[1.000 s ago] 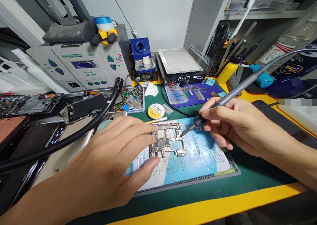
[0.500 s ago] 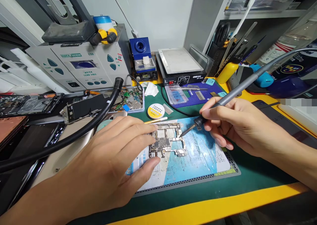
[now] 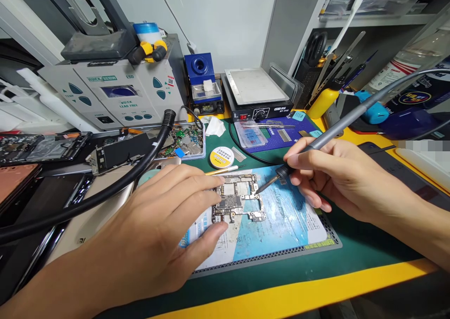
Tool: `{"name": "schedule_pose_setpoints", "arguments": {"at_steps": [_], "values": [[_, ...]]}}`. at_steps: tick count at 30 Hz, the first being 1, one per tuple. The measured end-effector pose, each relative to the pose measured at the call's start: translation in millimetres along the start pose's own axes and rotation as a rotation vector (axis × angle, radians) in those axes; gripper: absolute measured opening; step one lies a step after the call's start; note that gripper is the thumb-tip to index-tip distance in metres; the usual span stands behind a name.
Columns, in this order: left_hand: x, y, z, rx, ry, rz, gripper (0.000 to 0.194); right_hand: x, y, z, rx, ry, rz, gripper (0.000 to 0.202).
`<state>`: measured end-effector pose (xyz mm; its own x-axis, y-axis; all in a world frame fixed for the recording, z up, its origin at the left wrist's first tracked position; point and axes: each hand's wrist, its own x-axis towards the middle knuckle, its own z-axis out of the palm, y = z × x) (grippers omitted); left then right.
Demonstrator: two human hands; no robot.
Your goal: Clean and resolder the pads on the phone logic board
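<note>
A phone circuit board (image 3: 230, 202) lies flat on a blue and white sheet (image 3: 281, 225) in the middle of the bench. My left hand (image 3: 165, 220) is closed over the board's left side, with thumb and fingertips at its edges; that part of the board is hidden. In a pen grip, my right hand (image 3: 326, 174) holds a soldering iron (image 3: 337, 129). The iron's tip (image 3: 260, 190) points down and left, meeting the board near its upper right part. Whether it touches the metal there I cannot make out.
Behind the board stand a hot air station (image 3: 123, 92), an iron stand (image 3: 199, 70) and a heating plate (image 3: 258, 87). A black hose (image 3: 105, 192) crosses the left side above several phones. A round tin (image 3: 221, 157) and a tray of board scraps (image 3: 190, 143) sit nearby.
</note>
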<state>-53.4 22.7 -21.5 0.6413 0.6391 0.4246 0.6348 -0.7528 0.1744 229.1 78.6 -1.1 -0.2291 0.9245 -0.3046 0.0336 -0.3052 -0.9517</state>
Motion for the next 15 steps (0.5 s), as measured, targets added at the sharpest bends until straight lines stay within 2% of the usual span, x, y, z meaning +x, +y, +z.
{"name": "schedule_pose_setpoints", "arguments": {"at_steps": [15], "values": [[-1.0, 0.7, -1.1, 0.003, 0.011, 0.008, 0.026, -1.3, -1.1, 1.5, 0.006, 0.009, -0.007, 0.023]]}}
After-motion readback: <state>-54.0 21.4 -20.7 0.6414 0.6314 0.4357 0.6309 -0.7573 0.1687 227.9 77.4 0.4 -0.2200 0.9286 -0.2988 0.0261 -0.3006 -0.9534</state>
